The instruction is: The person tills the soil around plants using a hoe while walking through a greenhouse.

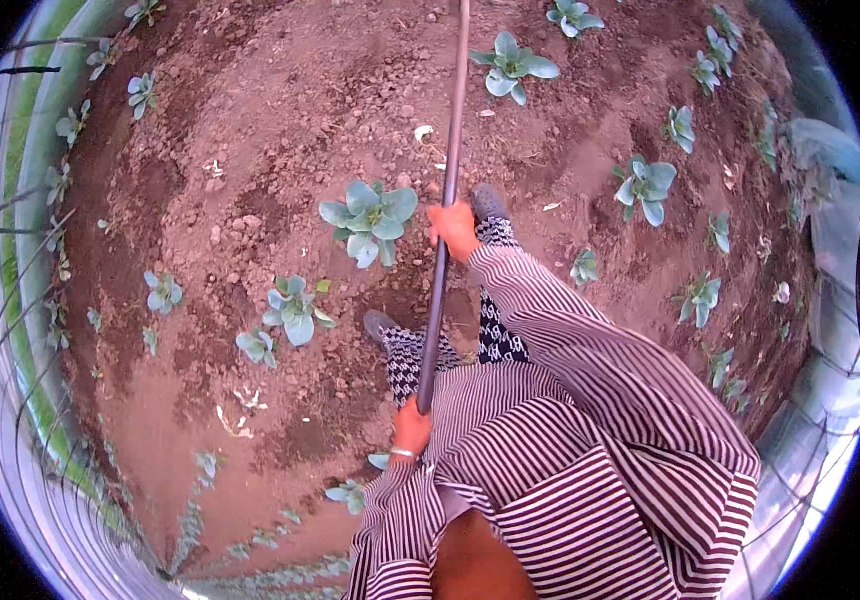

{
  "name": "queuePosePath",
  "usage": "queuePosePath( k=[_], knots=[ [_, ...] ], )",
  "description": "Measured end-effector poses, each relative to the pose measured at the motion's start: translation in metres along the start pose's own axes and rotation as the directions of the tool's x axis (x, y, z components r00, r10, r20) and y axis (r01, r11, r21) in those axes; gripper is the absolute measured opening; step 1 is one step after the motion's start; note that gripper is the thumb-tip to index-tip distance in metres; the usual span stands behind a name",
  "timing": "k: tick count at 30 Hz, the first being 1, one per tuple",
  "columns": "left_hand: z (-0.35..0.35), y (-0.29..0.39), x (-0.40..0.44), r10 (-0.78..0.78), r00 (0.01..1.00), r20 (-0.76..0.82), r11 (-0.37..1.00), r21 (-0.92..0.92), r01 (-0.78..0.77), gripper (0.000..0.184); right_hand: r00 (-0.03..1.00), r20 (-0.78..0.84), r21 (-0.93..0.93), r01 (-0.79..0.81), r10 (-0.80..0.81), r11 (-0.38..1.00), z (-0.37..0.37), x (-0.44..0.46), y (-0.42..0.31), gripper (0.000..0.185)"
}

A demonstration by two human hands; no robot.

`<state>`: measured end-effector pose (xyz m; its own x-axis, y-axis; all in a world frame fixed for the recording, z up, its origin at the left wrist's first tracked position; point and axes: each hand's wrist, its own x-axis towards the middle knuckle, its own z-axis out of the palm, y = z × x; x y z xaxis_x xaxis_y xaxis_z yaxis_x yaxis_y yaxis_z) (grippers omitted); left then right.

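A long, smooth pole (pixel 437 305) runs from near my waist up past the top edge of the view; whatever is at its far end is out of sight. My left hand (pixel 412 430), with a pale band at the wrist, is closed round the near end of the pole. Farther up, my right hand (pixel 456 230) wraps round its middle. A broad-leaved, cabbage-like plant (pixel 370 218) grows just left of my right hand, apart from the pole. Another leafy plant (pixel 293 308) stands in the soil left of my feet.
Cloddy brown soil (pixel 280 110) surrounds me. More seedlings, such as a plant (pixel 645 188) at right and a plant (pixel 512 66) beyond, stand in rows. My grey shoes (pixel 488 203) are on the ground between plants. Clear sheeting (pixel 835 260) and a wire-like frame (pixel 10 230) border the sides.
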<state>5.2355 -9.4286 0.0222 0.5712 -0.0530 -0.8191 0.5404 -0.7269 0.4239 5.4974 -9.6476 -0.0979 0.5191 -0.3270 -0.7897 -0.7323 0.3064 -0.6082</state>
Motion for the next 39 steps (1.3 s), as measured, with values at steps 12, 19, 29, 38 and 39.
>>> queuePosePath(
  k=[12, 19, 29, 38, 39],
  knots=[
    [-0.105, -0.188, -0.095, -0.038, 0.997, 0.07, 0.993, 0.113, 0.03, 0.035, 0.99, -0.097, 0.236, -0.073, 0.098, 0.969, 0.114, -0.141, 0.186, 0.013],
    [-0.111, -0.14, -0.014, 0.072, 0.989, 0.129, 0.997, -0.033, -0.068, 0.03, 0.967, -0.142, -0.083, 0.199, -0.209, 0.976, 0.111, -0.085, 0.087, 0.02],
    [-0.113, -0.164, -0.037, -0.092, 0.958, 0.273, 0.992, 0.109, 0.064, 0.026, 0.962, -0.27, -0.12, 0.001, -0.034, 0.993, 0.114, -0.054, 0.229, 0.02],
    [-0.135, -0.188, -0.043, -0.039, 0.993, 0.113, 0.986, 0.165, 0.02, 0.025, 0.985, -0.142, 0.159, 0.12, -0.098, 0.98, 0.145, -0.127, 0.137, 0.016],
    [-0.133, -0.168, -0.027, -0.019, 0.993, 0.117, 0.994, 0.113, 0.006, 0.023, 0.976, -0.175, 0.082, 0.144, -0.128, 0.986, 0.142, -0.109, 0.123, 0.015]
  ],
)
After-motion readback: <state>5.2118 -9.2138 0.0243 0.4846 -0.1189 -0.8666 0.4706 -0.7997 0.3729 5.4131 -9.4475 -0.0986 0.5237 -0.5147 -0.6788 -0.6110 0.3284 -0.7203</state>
